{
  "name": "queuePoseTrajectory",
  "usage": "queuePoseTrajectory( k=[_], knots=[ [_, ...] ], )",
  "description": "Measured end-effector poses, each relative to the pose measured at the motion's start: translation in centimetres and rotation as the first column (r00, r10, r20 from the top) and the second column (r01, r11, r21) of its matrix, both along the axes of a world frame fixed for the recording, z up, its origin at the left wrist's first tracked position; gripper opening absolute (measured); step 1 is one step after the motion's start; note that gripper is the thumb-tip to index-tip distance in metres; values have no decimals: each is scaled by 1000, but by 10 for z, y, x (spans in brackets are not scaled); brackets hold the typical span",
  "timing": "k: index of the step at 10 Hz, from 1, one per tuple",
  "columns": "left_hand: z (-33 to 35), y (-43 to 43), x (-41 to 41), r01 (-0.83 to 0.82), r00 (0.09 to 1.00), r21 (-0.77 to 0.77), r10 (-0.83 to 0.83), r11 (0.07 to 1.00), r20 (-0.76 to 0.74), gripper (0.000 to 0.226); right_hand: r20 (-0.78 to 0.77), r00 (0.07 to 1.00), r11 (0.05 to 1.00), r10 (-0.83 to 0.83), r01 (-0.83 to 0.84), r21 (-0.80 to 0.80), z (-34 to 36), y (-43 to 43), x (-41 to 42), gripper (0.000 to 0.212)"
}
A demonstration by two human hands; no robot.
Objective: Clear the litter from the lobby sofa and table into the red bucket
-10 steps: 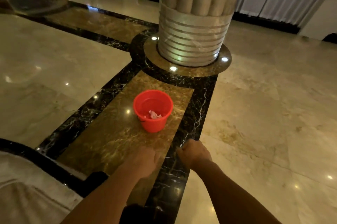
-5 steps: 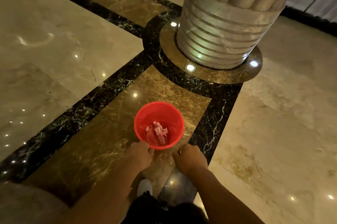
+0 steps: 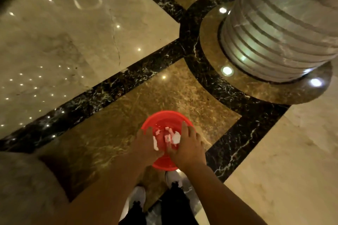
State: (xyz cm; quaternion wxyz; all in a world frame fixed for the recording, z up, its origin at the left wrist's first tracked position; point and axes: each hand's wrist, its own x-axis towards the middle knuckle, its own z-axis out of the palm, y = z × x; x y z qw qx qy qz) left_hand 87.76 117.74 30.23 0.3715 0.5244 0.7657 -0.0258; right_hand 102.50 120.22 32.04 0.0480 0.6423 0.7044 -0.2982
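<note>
The red bucket (image 3: 164, 114) stands on the brown marble floor panel just in front of my feet. Both my hands are over its mouth, side by side. My left hand (image 3: 146, 142) is curled, with a white paper strip (image 3: 155, 144) showing at the edge of its palm. My right hand (image 3: 189, 145) has its fingers stretched out and apart, and a crumpled white paper wad (image 3: 176, 138) sits just beside its thumb; whether they touch I cannot tell. Several small pinkish-white scraps (image 3: 166, 133) lie inside the bucket between my hands.
A thick ribbed column (image 3: 274, 32) rises at the upper right on a round base with floor lights. A pale upholstered sofa edge (image 3: 23, 188) fills the lower left. My white shoes (image 3: 175, 179) stand right behind the bucket. Polished marble floor spreads left and right.
I have stepped up to the bucket and my view has tilted down. Both hands moved from in front of the bucket to over its mouth, and the right hand's fingers have spread.
</note>
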Motion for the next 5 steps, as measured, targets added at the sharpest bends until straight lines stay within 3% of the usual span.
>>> queuePoseTrajectory(
  k=[1,3,5],
  knots=[
    [-16,11,2,40,999,-78,-41,996,-12,82,15,999,990,33,-30,-141,-12,23,19,86],
    [-30,0,17,-44,997,-122,36,992,-63,71,26,998,953,64,-53,-298,-30,42,45,82],
    [-26,-27,9,-141,987,-78,133,987,-95,81,12,974,957,226,-220,-188,-20,46,17,73]
  ],
)
